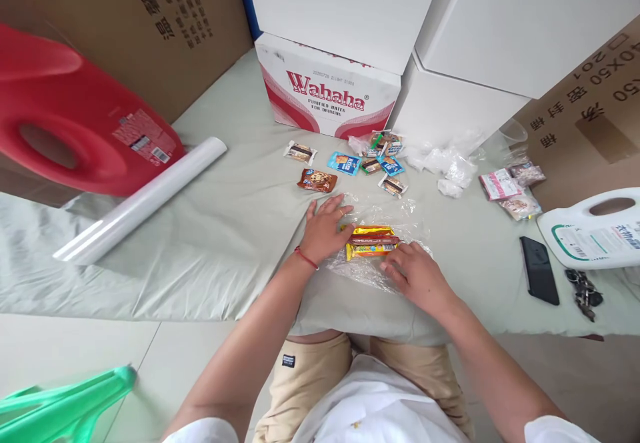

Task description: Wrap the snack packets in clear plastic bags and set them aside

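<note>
Several snack bars in yellow, brown and orange wrappers (373,241) lie side by side on a sheet of clear plastic film (360,271). My left hand (325,231) rests palm down at the left, its fingers spread over the film and its thumb at the left end of the bars. At their right end is my right hand (414,273), with loosely bent fingers apart on the film. Neither hand grips a bar. Beyond them lie a brown cookie packet (317,181), a blue snack packet (345,163) and several other small packets.
A clear film roll (145,199) lies beside a red jug (75,123) on the left. Behind stands a Wahaha carton (330,93). Crumpled plastic (450,166), pink-and-white packets (500,185), a phone (539,270), keys (584,293) and a white jug (595,229) occupy the right.
</note>
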`<action>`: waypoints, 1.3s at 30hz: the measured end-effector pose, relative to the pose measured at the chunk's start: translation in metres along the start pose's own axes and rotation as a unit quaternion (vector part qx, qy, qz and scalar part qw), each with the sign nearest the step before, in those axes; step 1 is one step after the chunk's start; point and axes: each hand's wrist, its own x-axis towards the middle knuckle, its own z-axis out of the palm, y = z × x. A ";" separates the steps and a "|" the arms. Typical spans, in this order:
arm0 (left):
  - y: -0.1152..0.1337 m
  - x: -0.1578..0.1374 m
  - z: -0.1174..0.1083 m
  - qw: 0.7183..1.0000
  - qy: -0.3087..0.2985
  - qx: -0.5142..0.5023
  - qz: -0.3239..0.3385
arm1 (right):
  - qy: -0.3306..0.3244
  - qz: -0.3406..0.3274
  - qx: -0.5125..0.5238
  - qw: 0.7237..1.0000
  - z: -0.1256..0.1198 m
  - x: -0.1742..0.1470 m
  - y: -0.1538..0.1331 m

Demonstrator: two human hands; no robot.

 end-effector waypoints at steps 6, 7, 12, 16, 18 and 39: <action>0.002 0.000 -0.001 1.000 -0.004 -0.011 0.002 | 0.032 -0.010 0.052 0.998 0.019 -0.007 -0.007; 0.002 0.000 -0.002 1.000 -0.004 -0.011 0.002 | 0.039 -0.017 0.077 0.996 0.017 -0.009 -0.007; 0.003 -0.002 -0.003 1.000 -0.001 -0.010 0.007 | 0.033 -0.014 0.075 0.997 0.001 -0.008 -0.007; 0.002 -0.001 -0.002 1.000 0.000 -0.012 0.006 | 0.022 0.011 0.012 1.000 0.018 -0.003 -0.012; 0.001 0.000 -0.001 1.000 -0.001 -0.012 0.002 | 0.038 0.008 0.029 0.999 0.029 -0.002 -0.016; -0.004 0.008 -0.021 0.975 0.059 -0.202 -0.075 | -0.048 -0.130 -0.118 0.983 -0.024 0.112 -0.007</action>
